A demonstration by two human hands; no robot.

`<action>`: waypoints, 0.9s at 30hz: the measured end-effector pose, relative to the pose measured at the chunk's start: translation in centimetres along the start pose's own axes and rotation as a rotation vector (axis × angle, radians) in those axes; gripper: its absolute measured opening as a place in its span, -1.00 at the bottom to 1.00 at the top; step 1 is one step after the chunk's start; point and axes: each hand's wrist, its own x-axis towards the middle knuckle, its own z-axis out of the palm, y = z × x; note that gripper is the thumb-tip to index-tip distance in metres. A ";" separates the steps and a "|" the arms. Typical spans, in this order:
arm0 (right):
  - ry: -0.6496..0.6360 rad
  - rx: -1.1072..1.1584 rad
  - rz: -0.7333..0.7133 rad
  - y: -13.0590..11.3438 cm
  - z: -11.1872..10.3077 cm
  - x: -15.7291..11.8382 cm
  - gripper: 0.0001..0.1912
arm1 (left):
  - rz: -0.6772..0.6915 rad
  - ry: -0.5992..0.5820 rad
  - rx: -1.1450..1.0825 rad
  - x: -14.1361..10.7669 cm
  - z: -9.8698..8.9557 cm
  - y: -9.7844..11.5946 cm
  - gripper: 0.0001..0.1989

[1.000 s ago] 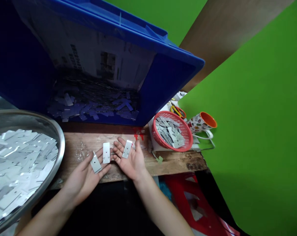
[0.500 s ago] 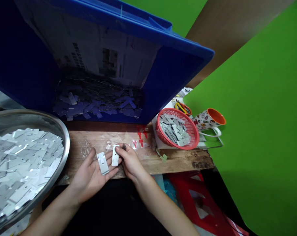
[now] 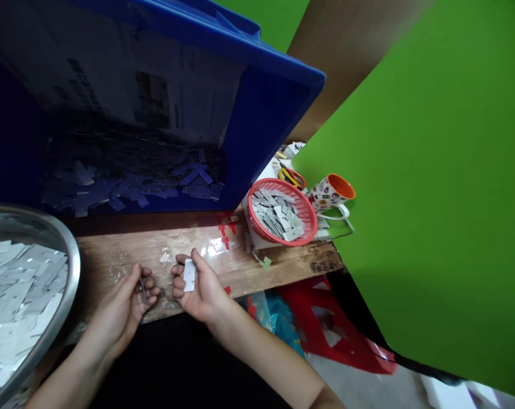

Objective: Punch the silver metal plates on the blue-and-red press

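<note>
Since half a second ago, my two hands have moved apart. Inside curled fingers of my right hand (image 3: pixel 200 289) sits one flat, pale silvery plate (image 3: pixel 190 275), its long axis pointing away from me. My left hand (image 3: pixel 127 304) has thumb and fingers closed on another plate (image 3: pixel 142 290), seen edge-on, thin. Below is worn wooden bench (image 3: pixel 294 270); rightward, bright green wall (image 3: pixel 432 199).

A patterned white mug (image 3: pixel 323 194) with an orange interior sits near a scissor-like tool (image 3: pixel 302 181) with yellow and orange handles. Small red T-shaped stickers (image 3: pixel 225 243) and a green tag (image 3: pixel 266 263) dot the wooden bench (image 3: pixel 289 271). Below: crinkled teal plastic (image 3: pixel 283 319), something red (image 3: pixel 355 353). Bright green wall (image 3: pixel 436 199) at right.
</note>
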 end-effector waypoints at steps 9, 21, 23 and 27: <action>0.093 -1.146 -0.573 2.3 0.0 -1.1 -0.83 | 0.081 -0.182 0.015 -1.7 2.5 -2.2 -0.62; 0.904 -1.981 -1.485 -17.3 1.3 -10.8 -0.53 | 0.519 -0.122 0.578 2.1 1.3 0.2 -0.78; 0.813 -1.999 -1.568 -15.6 1.7 -10.0 -0.52 | 0.543 -0.127 0.581 2.6 0.8 0.1 -0.77; 0.221 -2.043 -1.272 -10.2 2.7 -4.5 -0.66 | 0.624 -0.137 0.770 3.2 0.0 -0.5 -0.75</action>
